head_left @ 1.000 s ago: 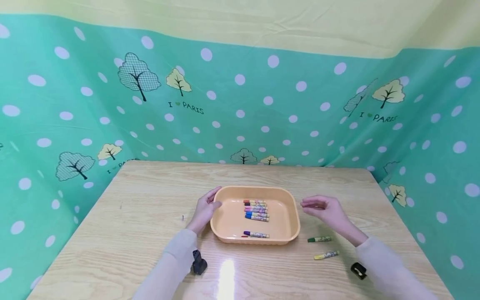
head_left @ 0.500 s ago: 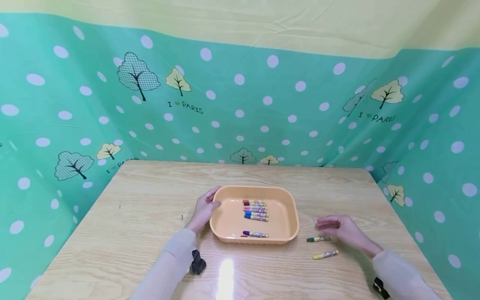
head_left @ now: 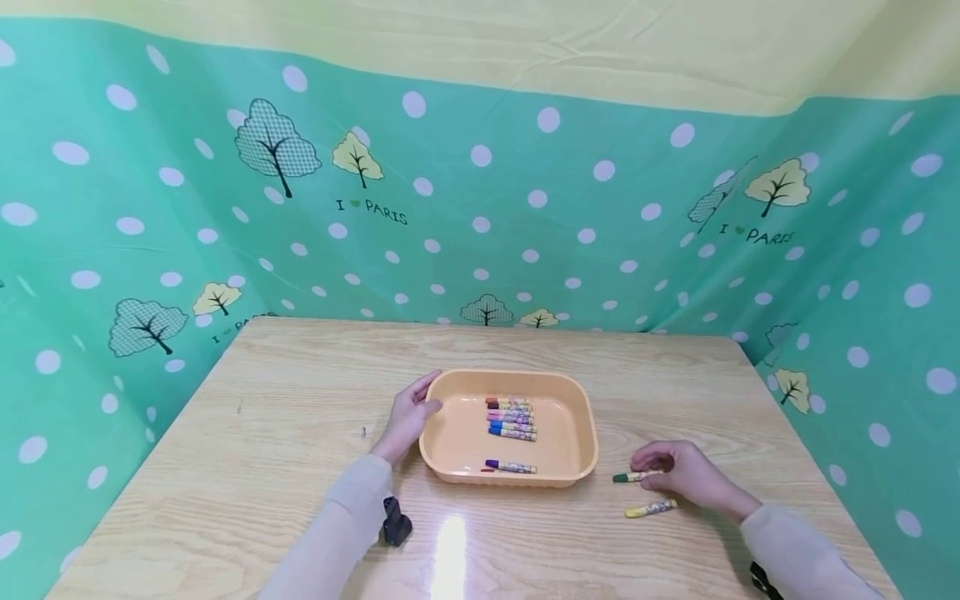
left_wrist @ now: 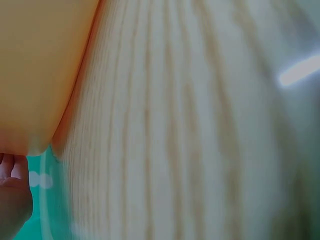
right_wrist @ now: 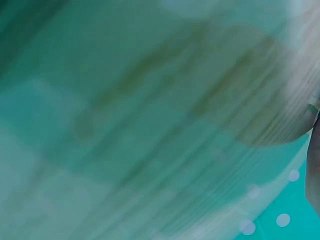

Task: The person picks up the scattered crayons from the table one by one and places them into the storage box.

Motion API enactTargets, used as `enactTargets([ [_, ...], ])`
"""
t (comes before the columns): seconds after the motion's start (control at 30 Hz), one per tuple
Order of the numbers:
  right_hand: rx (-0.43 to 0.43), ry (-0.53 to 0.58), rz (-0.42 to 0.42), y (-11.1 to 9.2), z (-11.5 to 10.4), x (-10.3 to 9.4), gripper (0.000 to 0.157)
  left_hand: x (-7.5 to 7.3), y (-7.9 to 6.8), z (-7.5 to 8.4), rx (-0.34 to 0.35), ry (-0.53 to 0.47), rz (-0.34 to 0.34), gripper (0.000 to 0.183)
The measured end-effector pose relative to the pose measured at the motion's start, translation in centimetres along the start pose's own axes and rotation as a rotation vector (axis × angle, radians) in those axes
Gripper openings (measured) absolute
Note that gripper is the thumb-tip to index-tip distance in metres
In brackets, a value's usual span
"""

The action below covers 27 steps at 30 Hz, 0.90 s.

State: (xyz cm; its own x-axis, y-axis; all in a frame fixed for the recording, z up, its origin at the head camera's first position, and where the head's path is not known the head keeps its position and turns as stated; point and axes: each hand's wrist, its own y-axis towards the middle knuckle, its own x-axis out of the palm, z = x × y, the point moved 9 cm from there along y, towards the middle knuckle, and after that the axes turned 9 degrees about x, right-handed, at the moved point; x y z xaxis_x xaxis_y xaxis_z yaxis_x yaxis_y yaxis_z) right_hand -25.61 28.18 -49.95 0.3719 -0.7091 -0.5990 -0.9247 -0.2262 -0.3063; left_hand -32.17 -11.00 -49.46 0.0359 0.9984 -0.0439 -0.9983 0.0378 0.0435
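An orange plastic tray (head_left: 453,448) stands mid-table. My left hand (head_left: 406,421) grips its left side, thumb over the rim and fingers along the outer wall. In the left wrist view, part of the left hand (left_wrist: 14,192) shows beside the tray wall (left_wrist: 42,75). To the right of the tray, my right hand (head_left: 692,478) pinches the rear end of a green crayon (head_left: 623,478) at the tabletop. Just in front lies a yellow crayon (head_left: 650,509). Inside the tray, several crayons (head_left: 512,417) lie in a row, with a purple crayon (head_left: 512,467) apart near the front wall.
A small red piece (head_left: 487,471) lies by the purple crayon. Left of the left hand, a tiny fragment (head_left: 363,432) rests on the wooden table (head_left: 285,467). A green dotted curtain (head_left: 480,200) surrounds the back and sides.
My right hand has moved from beside the tray's right rim down and rightward to the green crayon and now pinches it. The left hand keeps its hold on the tray.
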Motion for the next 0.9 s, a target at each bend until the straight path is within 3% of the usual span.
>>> enactTargets([
  [0.07,-0.006,-0.010,0.015,0.0,-0.2,0.0,0.031,0.0,0.0,-0.2,-0.003,0.003,0.003,0.055],
  [0.3,0.018,-0.041,0.050,0.0,-0.1,-0.2,0.024,0.4,-1.3,2.7,-0.022,0.000,-0.022,0.055],
  [0.43,-0.007,-0.038,0.079,0.0,-0.7,-0.6,0.024,0.4,-1.3,3.0,-0.016,-0.001,-0.022,0.055],
  [0.7,0.044,0.000,0.156,-0.8,-2.3,-2.4,0.027,0.3,-0.7,1.7,-0.016,-0.020,-0.022,0.056],
  [0.9,-0.006,-0.031,0.223,-1.4,-5.1,-4.3,0.026,0.0,0.1,0.1,-0.001,-0.008,-0.001,0.056],
])
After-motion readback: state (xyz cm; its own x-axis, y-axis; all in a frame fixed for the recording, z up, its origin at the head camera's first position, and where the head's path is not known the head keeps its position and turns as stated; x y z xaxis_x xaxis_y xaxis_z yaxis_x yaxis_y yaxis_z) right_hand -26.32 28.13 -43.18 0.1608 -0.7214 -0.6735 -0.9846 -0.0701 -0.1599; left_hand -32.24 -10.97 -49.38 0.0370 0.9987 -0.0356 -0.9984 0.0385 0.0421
